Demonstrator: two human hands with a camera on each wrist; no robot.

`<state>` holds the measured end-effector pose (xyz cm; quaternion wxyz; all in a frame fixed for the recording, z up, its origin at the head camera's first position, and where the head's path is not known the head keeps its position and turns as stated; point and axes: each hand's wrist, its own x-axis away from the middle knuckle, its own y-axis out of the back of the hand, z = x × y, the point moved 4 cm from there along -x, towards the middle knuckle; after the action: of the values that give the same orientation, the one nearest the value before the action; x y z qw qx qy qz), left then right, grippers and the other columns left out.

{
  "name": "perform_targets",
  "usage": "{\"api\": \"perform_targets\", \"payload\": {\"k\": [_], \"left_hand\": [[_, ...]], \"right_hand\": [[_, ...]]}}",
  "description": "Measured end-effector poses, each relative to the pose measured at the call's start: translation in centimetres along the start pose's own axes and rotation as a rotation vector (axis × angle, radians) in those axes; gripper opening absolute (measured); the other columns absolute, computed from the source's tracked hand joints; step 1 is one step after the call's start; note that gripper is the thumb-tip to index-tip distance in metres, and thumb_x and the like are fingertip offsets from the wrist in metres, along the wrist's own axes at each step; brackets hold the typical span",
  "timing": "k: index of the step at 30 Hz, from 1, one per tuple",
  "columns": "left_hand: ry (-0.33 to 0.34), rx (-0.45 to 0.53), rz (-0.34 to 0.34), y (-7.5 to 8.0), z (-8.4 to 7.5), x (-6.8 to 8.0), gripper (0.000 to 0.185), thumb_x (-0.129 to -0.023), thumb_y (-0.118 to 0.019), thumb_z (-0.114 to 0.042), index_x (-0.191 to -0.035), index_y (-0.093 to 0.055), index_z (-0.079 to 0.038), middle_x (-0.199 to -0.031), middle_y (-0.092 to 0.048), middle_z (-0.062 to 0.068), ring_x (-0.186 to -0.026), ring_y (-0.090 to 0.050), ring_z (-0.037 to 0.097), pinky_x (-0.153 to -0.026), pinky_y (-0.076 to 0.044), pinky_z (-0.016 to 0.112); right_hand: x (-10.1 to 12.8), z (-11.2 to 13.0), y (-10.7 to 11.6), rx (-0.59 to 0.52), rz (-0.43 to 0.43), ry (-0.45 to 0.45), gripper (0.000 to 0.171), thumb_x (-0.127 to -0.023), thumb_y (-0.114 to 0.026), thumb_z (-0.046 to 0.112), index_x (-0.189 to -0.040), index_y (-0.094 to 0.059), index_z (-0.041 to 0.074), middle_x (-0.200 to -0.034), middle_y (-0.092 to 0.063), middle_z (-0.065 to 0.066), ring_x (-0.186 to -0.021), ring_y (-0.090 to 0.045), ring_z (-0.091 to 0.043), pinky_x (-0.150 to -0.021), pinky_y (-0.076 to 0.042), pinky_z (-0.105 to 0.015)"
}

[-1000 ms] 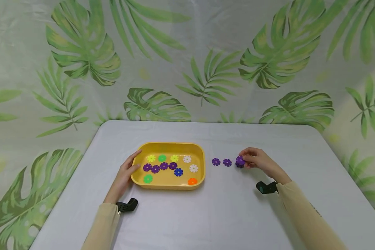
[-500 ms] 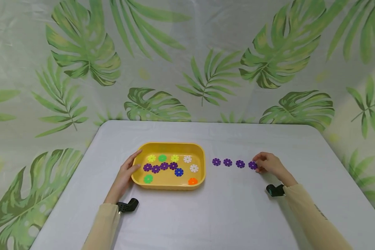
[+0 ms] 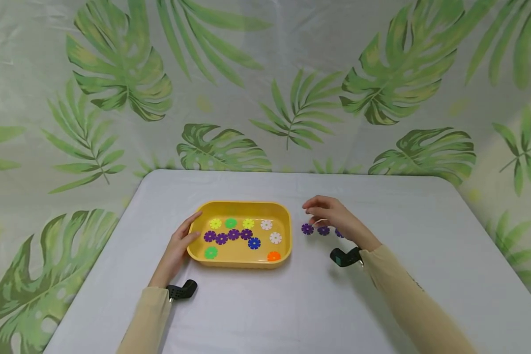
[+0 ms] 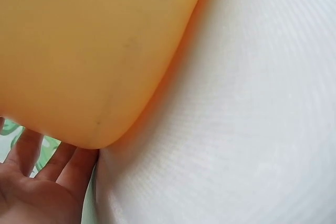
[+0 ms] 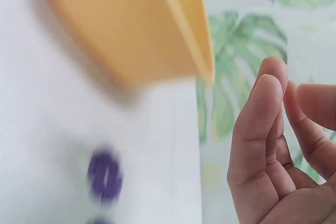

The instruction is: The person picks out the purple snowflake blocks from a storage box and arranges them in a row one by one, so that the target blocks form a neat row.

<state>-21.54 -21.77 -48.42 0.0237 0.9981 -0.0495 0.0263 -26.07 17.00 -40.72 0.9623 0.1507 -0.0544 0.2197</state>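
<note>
The left hand (image 3: 174,250) holds the left end of a yellow plastic tray (image 3: 239,264), thumb over the rim. In the left wrist view, its fingers (image 4: 73,171) lie against the tray's outer wall. My right hand (image 3: 338,219) hovers above a row of purple snowflake-shaped discs, holding nothing, with its fingers bent loosely. A purple disc (image 3: 307,229) at the row's left end shows below the fingertips; another purple disc (image 3: 323,230) lies beside it. The rest of the row is partly or wholly hidden by the hand.
Inside the tray lie several purple discs (image 3: 233,234), plus a blue disc (image 3: 254,243), an orange disc (image 3: 274,256), white discs (image 3: 275,238), yellow discs (image 3: 215,223) and green discs (image 3: 211,252). A white table (image 3: 256,314) bears everything, before a leaf-patterned backdrop (image 3: 230,98).
My right hand set down a purple disc at the row's right end, released it and moved left over the row towards the tray. The left hand stays on the tray.
</note>
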Motion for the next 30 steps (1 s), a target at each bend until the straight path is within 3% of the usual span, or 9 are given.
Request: {"api": "perform_targets", "payload": {"k": [6, 11, 16, 21, 30], "left_hand": [[-0.005, 0.011, 0.0, 0.1, 0.1, -0.1, 0.051, -0.1, -0.047, -0.011, -0.15, -0.034, -0.015, -0.158, -0.017, 0.001, -0.144, -0.011, 0.02, -0.114, -0.016, 0.043], [0.002, 0.02, -0.006, 0.1, 0.1, -0.1, 0.052, -0.1, -0.047, -0.01, -0.149, -0.034, -0.016, -0.158, -0.018, 0.001, -0.143, -0.012, 0.021, -0.114, -0.017, 0.043], [0.008, 0.02, -0.006, -0.1, 0.0, -0.1, 0.052, -0.099, -0.048, -0.011, -0.15, -0.034, -0.016, -0.158, -0.018, 0.0, -0.143, -0.013, 0.02, -0.114, -0.018, 0.042], [0.0, 0.021, -0.006, -0.1, -0.1, -0.1, 0.052, -0.1, -0.048, -0.011, -0.149, -0.035, -0.016, -0.158, -0.018, 0.001, -0.143, -0.013, 0.021, -0.114, -0.018, 0.042], [-0.014, 0.0, -0.011, 0.0, 0.0, -0.3, 0.051, -0.1, -0.048, -0.012, -0.149, -0.035, -0.016, -0.158, -0.018, 0.001, -0.144, -0.01, 0.021, -0.114, -0.016, 0.044]], "right_hand": [[-3.5, 2.8, -6.1, -0.038, 0.141, 0.014, 0.034, -0.098, -0.051, 0.014, -0.123, -0.051, -0.009, -0.119, -0.053, -0.028, -0.084, -0.06, -0.027, -0.078, -0.055, -0.033], [-6.0, 3.2, -10.3, -0.06, 0.236, -0.012, 0.031, -0.099, -0.05, 0.013, -0.122, -0.052, -0.008, -0.122, -0.053, -0.028, -0.098, -0.058, -0.043, -0.083, -0.054, -0.039], [-7.6, 2.9, -13.7, -0.03, 0.31, -0.062, 0.03, -0.099, -0.049, 0.01, -0.123, -0.053, -0.007, -0.122, -0.055, -0.026, -0.091, -0.063, -0.036, -0.081, -0.055, -0.039], [-8.7, 2.7, -15.8, -0.009, 0.336, -0.138, 0.028, -0.098, -0.047, 0.004, -0.121, -0.054, -0.009, -0.119, -0.056, -0.022, -0.081, -0.064, -0.028, -0.075, -0.056, -0.035], [-9.8, 2.6, -17.0, 0.107, 0.325, -0.212, 0.021, -0.094, -0.048, -0.002, -0.111, -0.059, -0.009, -0.104, -0.058, -0.016, -0.074, -0.064, -0.026, -0.075, -0.056, -0.035]]}}
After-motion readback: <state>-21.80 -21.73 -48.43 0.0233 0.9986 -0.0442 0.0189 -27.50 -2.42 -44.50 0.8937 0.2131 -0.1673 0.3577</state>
